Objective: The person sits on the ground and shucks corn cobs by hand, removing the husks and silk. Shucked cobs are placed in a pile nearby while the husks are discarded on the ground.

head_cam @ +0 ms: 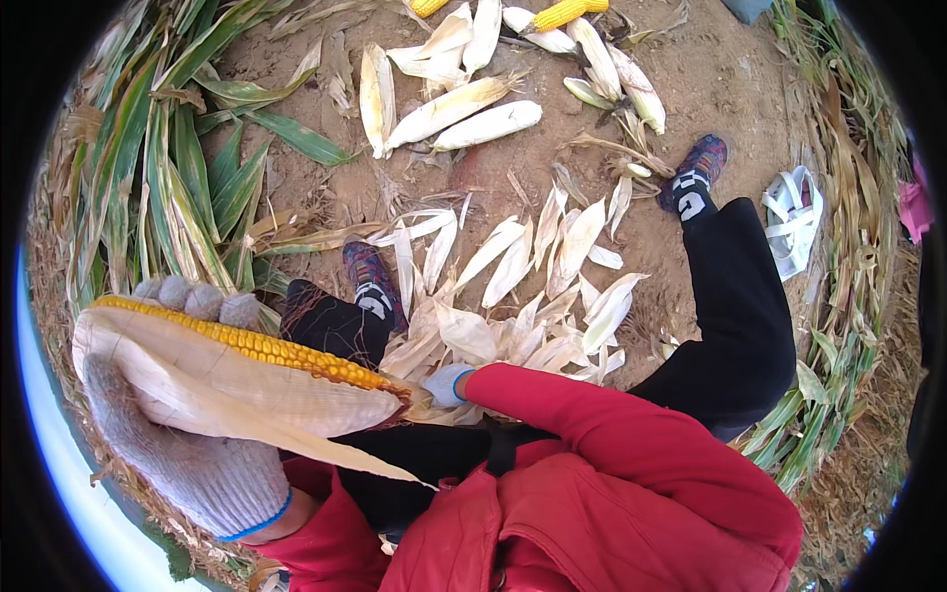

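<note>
My left hand (189, 444), in a grey knit work glove, grips a large ear of corn (244, 340) close before me. Yellow kernels show along its upper side, while pale husk (222, 385) still covers the lower side. One loose strip of husk hangs towards my jacket, and dark reddish silk sticks out at the ear's right end. My right hand (446, 385), also gloved, is just beyond that silky end, by a heap of peeled husks (510, 333) between my legs. Its fingers are largely hidden, so whether they hold husk is unclear.
Several ears in husk (451, 111) lie on the bare soil ahead, with bare yellow ears (570, 13) at the far edge. Corn stalks and leaves (177, 163) are piled on the left, and more stalks (851, 244) on the right. A white strapped item (792, 222) rests beside my right leg.
</note>
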A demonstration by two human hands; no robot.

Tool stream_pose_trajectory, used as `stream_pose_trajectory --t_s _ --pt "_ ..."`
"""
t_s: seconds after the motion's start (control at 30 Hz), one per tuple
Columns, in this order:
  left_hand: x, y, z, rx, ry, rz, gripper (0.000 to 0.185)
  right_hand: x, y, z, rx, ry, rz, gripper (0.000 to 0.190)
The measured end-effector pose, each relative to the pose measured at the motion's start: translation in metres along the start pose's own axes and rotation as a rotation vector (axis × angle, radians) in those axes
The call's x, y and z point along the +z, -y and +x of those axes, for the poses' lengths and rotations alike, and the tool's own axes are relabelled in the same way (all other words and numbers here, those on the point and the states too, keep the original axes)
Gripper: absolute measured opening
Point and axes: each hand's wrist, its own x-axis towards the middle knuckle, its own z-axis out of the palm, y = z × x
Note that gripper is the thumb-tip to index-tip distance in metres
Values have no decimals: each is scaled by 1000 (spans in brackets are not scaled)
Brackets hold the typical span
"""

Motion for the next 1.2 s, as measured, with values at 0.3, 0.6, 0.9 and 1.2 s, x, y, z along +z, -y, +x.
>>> stream_pose_trajectory --t_s 0.3,0.6,0.9,1.2 --pt "13 62 26 -57 -240 -74 49 -97 -25 -70 43 -531 46 39" --pt "54 101 45 -228 -121 -306 56 -196 13 -255 -131 -869 805 18" --pt "83 122 47 -308 -54 -455 36 -229 63 -339 -21 -986 -47 61" --pt "113 131 44 -338 164 -89 30 -225 51 -326 -249 -770 865 28"
